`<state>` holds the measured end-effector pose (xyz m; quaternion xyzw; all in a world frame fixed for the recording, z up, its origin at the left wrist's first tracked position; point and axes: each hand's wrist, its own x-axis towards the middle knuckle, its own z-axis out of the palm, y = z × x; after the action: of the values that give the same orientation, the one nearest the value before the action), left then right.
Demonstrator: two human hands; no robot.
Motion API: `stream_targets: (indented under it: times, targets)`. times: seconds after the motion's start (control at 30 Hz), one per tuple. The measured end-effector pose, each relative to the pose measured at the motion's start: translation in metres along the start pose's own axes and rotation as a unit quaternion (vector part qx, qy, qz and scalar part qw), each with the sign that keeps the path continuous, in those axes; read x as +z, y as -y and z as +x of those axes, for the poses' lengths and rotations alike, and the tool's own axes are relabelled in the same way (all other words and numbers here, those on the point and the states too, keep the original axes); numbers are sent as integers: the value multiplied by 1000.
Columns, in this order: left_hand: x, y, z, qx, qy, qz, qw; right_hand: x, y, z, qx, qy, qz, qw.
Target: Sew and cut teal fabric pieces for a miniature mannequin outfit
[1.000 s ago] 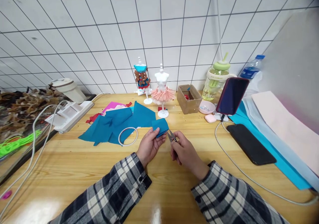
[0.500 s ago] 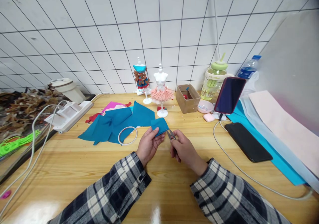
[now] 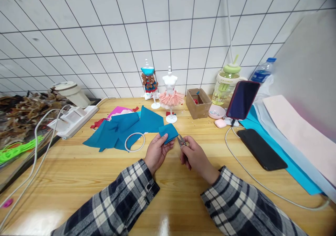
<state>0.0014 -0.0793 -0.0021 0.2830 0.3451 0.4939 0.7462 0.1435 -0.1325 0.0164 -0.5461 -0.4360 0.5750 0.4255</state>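
Observation:
Between the thumb and fingers of my left hand (image 3: 158, 150) is a small folded piece of teal fabric (image 3: 169, 132). My right hand (image 3: 193, 155) grips a small pair of scissors (image 3: 181, 141). Their blades are spread and point up at the right edge of the folded piece; I cannot tell whether they touch it. Larger teal fabric pieces (image 3: 112, 133) lie to the left, with a white ring (image 3: 126, 143) resting partly on them. Just beyond my hands stands a white mini dress form (image 3: 170, 84) wearing a pink ruffled skirt (image 3: 171, 98).
A second dress form (image 3: 148, 80) and a cardboard box (image 3: 197, 107) stand at the back. On the right are a propped phone (image 3: 242, 99), a black phone (image 3: 262, 149), a cable and fabric sheets (image 3: 296, 124). A power strip (image 3: 76, 122) lies left.
The scissors have shifted slightly right relative to the folded teal fabric. My left hand keeps its hold, and the whole view has moved very slightly.

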Motion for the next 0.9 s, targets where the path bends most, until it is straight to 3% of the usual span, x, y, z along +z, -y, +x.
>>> stream_targets:
  times: [0.13, 0.3, 0.5, 0.83, 0.9]
  targets:
    - [3, -1, -3, 29, 30, 70, 997, -2, 0, 2, -5, -2, 31, 1000]
    - [5, -3, -4, 69, 6, 134, 989, -1, 4, -1, -6, -1, 123, 992]
    - [6, -1, -4, 58, 22, 78, 995, 2, 6, -7, -11, 30, 204, 979]
    - [7, -6, -13, -18, 103, 30, 994, 2, 6, -9, -29, 38, 192, 980]
    - [7, -5, -12, -26, 98, 23, 995, 3, 5, -10, -31, 34, 184, 982]
